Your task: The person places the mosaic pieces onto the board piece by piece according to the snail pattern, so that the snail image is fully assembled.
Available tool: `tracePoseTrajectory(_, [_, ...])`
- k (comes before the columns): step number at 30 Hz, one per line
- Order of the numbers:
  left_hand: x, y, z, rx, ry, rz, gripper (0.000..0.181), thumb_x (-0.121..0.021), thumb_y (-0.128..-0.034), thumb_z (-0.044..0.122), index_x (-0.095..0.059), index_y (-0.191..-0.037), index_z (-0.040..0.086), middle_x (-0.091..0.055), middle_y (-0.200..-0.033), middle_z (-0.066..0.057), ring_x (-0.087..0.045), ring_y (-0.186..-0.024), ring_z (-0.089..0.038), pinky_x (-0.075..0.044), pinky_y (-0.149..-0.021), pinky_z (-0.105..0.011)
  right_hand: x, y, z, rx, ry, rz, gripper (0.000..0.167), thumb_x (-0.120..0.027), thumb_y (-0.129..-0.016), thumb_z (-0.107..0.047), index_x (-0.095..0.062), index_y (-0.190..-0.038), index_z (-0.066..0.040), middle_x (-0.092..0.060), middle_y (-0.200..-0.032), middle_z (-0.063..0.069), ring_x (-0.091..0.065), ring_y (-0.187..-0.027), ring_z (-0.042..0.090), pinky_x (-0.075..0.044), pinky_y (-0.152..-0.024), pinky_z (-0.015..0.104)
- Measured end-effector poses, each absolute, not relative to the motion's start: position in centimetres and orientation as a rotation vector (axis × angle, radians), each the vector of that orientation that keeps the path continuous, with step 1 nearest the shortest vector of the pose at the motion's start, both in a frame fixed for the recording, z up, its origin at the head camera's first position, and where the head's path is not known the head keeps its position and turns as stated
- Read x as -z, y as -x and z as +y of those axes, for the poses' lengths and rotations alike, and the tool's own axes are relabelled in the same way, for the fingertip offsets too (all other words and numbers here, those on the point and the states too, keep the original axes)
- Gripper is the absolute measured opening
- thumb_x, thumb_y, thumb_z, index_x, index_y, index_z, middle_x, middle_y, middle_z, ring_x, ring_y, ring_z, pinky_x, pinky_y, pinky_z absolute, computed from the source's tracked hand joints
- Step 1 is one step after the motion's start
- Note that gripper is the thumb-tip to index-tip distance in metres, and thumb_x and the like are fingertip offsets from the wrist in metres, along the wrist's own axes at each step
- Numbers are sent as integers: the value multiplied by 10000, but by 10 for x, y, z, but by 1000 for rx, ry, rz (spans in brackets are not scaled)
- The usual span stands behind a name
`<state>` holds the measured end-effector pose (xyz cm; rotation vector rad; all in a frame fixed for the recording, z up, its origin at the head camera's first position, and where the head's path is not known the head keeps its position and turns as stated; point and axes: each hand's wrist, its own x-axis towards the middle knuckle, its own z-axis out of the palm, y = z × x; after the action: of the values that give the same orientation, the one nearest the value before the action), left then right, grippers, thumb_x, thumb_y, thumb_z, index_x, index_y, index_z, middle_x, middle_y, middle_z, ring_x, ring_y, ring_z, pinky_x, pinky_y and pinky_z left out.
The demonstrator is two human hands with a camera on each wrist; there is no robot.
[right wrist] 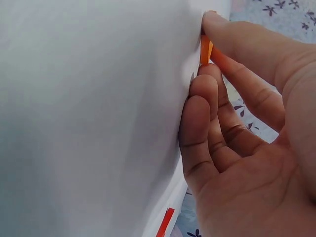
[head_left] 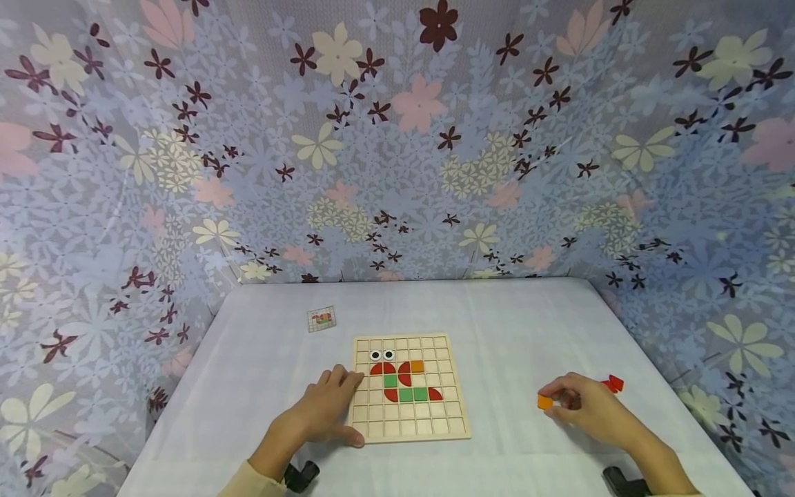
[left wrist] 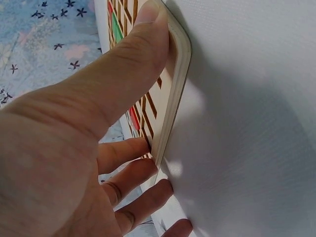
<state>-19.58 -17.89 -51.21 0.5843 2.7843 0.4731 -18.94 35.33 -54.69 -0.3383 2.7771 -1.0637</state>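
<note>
A wooden grid board (head_left: 410,428) lies on the table. On it sit two round eye tiles (head_left: 375,355), several red quarter-circle tiles (head_left: 391,395), three green square tiles (head_left: 406,394) and an orange square tile (head_left: 417,366). My left hand (head_left: 326,407) rests at the board's left side; the left wrist view has its thumb (left wrist: 143,44) on the corner and its fingers spread along the edge. Off to the right of the board, my right hand (head_left: 580,406) pinches another orange square tile (head_left: 544,402) between thumb and finger, low over the tabletop. Part of that tile (right wrist: 205,50) is covered by the fingers.
Loose red tiles (head_left: 615,384) lie just beyond the right hand. A small pattern card (head_left: 321,319) sits behind the board to the left. The white-covered table (head_left: 497,310) is bordered by floral fabric (head_left: 397,172) at the back and both sides.
</note>
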Motion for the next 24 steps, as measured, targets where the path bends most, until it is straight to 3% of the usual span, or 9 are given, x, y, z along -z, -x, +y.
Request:
tracePoseTrajectory(14, [514,196,-180,-477,-600,2785,1183,-1098,-749,481,-526,-1683,33,-570,-1455,-159,-534,-1268,-307,-548,-992,-600,547,199,331,1044,426,2716,257,-962,-965,-162,-841,-1190,-141,-750,-999,-37,-610,-829,11,-550,-728,238])
tracePoseTrajectory(24, [517,198,-179,-440,-572,2788,1185,-1097,-754,501,-526,-1695,63,-568,-1474,-127,-535,-1285,-302,-551,-1011,-581,545,212,294,994,521,2722,249,-975,-940,-157,-838,-1148,-170,-744,-1007,-55,-606,-832,11,-545,-727,233])
